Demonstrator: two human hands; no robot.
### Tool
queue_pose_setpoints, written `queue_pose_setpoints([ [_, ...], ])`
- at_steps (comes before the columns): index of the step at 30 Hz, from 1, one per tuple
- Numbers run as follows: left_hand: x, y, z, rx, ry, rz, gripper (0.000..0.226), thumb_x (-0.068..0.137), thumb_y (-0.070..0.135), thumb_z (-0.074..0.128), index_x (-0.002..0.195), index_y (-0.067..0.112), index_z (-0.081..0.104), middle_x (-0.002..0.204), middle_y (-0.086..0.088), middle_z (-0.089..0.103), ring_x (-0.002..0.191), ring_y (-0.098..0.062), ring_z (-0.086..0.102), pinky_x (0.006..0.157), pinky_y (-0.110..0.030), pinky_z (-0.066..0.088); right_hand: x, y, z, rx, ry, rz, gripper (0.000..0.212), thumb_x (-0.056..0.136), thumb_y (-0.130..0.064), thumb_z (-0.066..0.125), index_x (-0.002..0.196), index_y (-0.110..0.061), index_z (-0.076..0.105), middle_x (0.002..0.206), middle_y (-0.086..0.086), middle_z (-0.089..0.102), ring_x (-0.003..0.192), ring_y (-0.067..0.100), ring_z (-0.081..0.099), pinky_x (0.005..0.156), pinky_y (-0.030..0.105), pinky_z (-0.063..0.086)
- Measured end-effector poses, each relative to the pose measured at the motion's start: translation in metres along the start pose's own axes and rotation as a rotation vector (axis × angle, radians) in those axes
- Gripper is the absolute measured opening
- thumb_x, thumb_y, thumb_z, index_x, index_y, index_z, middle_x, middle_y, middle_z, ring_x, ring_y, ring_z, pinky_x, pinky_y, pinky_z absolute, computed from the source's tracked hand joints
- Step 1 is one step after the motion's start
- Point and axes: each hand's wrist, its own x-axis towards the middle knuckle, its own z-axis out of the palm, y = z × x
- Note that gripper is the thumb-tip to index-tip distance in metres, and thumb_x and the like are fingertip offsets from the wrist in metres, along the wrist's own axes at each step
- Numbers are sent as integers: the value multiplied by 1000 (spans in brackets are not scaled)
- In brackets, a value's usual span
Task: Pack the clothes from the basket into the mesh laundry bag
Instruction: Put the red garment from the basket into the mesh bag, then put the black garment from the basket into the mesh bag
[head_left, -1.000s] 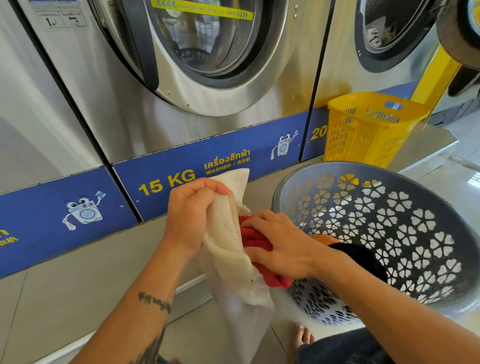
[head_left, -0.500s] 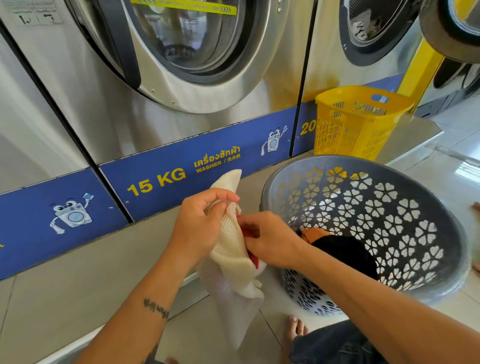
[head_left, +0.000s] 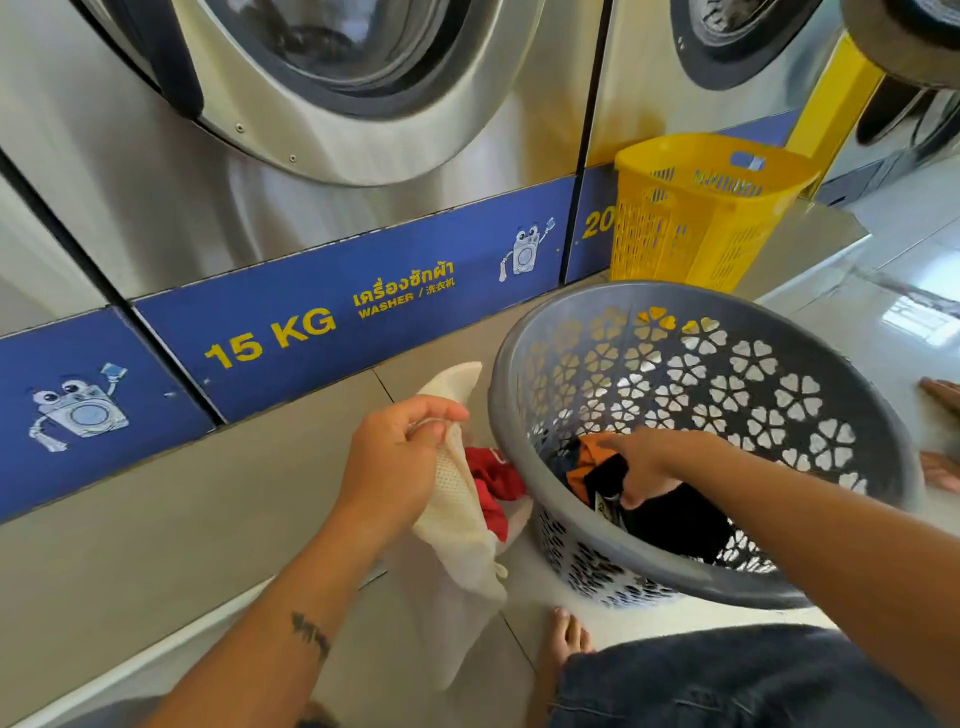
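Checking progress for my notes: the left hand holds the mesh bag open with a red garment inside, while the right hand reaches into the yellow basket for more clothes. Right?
Not quite: in the head view the right hand reaches into the grey basket, not the yellow basket, which stands apart behind. The left hand does hold the mesh bag with the red garment inside.

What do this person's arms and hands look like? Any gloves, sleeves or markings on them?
Both hands are bare, with no gloves, rings or watch visible. The left hand leads to a bare forearm with a small dark tattoo across it near the middle. The right hand also leads to a bare forearm; no sleeve shows on either arm.
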Motion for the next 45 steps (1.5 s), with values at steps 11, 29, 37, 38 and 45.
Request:
queue_pose_setpoints([
  [11,22,-2,7,-4,94,-5,36,91,12,53,79,38,74,76,40,60,80,18,52,58,0,34,68,-5,60,-197,-316,-1,91,82,-45,70,156,-17,26,156,5,40,142,28,37,107,31,32],
  [29,6,33,-28,-104,144,135,34,91,7,54,82,31,76,71,28,65,72,7,55,67,-18,38,-69,-39,-75,1134,522,-373,21,84,4,62,87,-17,64,76,6,61,60,19,62,48,29,49],
  [37,-9,48,-36,-191,115,240,35,89,3,55,90,31,76,80,23,70,73,5,58,67,-9,41,-135,-149,-32,1245,737,-510,20,84,-9,65,96,-24,61,97,1,70,91,23,68,83,45,56],
  [38,-9,48,-38,-204,121,249,36,89,2,55,91,30,76,82,23,70,76,6,59,68,-8,41,-136,-155,-28,1027,661,-552,20,86,-9,60,100,-22,64,99,-2,72,91,22,68,87,45,54],
  [45,-14,35,-51,-179,69,234,39,90,2,54,90,35,76,83,20,70,72,4,57,68,-5,40,-134,-125,-46,901,162,-649,50,90,10,37,108,-34,55,93,11,65,77,24,65,64,33,52],
])
